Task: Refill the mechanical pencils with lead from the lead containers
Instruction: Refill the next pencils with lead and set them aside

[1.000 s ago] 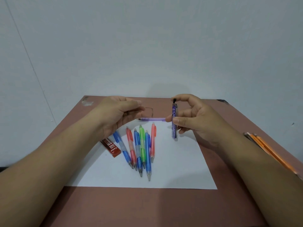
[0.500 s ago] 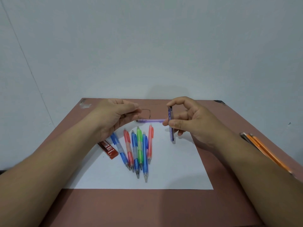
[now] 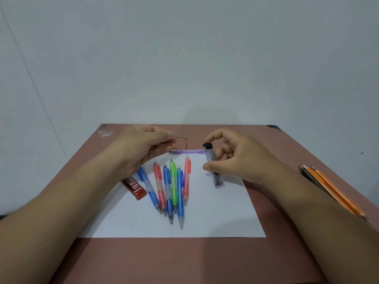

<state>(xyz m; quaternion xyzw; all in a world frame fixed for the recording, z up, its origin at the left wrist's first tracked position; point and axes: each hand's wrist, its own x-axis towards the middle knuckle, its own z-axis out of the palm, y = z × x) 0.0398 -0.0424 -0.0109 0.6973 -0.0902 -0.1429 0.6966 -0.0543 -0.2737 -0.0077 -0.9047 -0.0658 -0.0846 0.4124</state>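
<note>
- Right hand [image 3: 235, 158] was raised above the far right part of the white paper [image 3: 215, 218], fingers curled. Thumb and index pinched a clear lead container [image 3: 213, 167] w/ black cap on top; container stood tilted, cap end up and leaning left, bottom end just over the paper.
- Left hand [image 3: 143, 146] was raised over the far left part of the paper, palm turned inward, fingers curled. It held the purple mechanical pencil [image 3: 187, 151] at one end; pencil lay about horizontal, its other end reaching just behind the clear container. How tight the grip was, cannot tell, fingers hid it.
- Vs. half a sec before: the container showed its broad side and leaned more, and the index sat on the black cap; before it looked thin and near upright. Left hand and purple pencil stayed almost the same.
- Inside the clear container some dark, thin leads were visible; number not readable.
- A red lead container [image 3: 134, 188] lay flat at the paper's left edge, closed; contents not visible.
- Six mechanical pencils [image 3: 172, 187] (blue, red, green) lay side by side on the paper, tips toward the person.
- Orange pencils [image 3: 332, 191] lay on the brown table [image 3: 184, 261] at right, partly behind the right forearm.
</note>
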